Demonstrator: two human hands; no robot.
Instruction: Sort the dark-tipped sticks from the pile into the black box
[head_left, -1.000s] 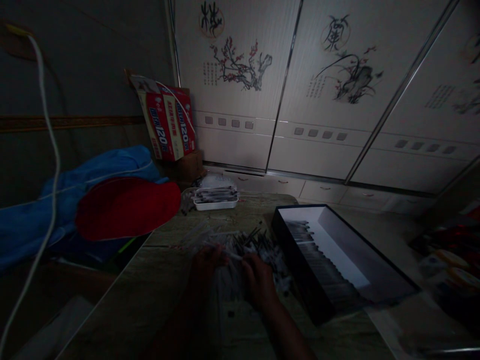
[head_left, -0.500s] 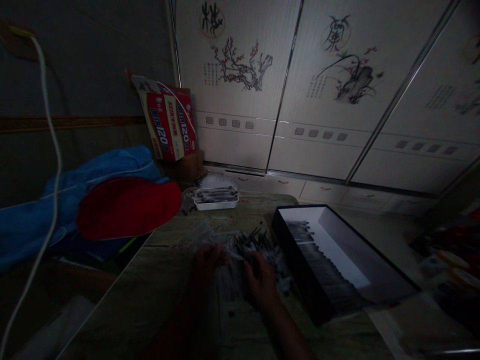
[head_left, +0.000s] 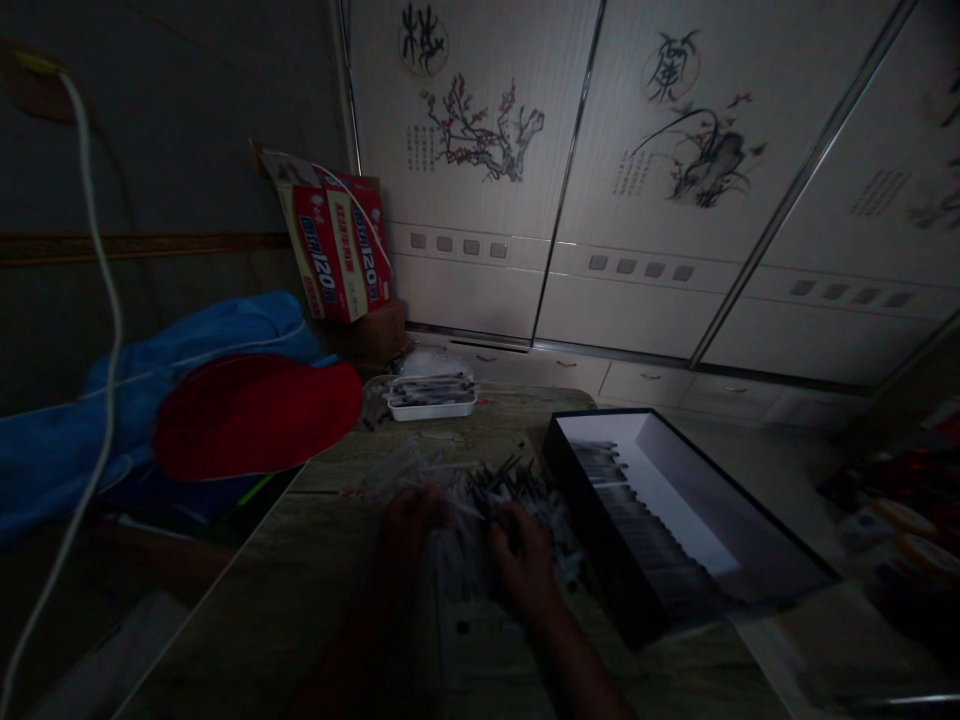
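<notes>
In the head view, my left hand (head_left: 405,528) is closed, its fingertips pinched around a thin pale tube (head_left: 466,508) that points toward my other hand. My right hand (head_left: 525,562) is closed too, thumb against fingers near the tube's far end; what it pinches is too dark to make out. Under and between the hands lies a heap of clear slender tubes (head_left: 454,565). Just beyond my right hand spreads a loose pile of thin black-tipped pieces (head_left: 517,483).
To the right stands a dark-edged open box (head_left: 701,500) with a row of slim sticks inside. A white tray (head_left: 442,410) full of similar sticks sits at the table's (head_left: 315,560) far side. Red cloth (head_left: 255,415) lies at left. A white cable (head_left: 112,330) hangs there.
My fingers have shifted only slightly over the heap. The box, tray and pile remain where they were.
</notes>
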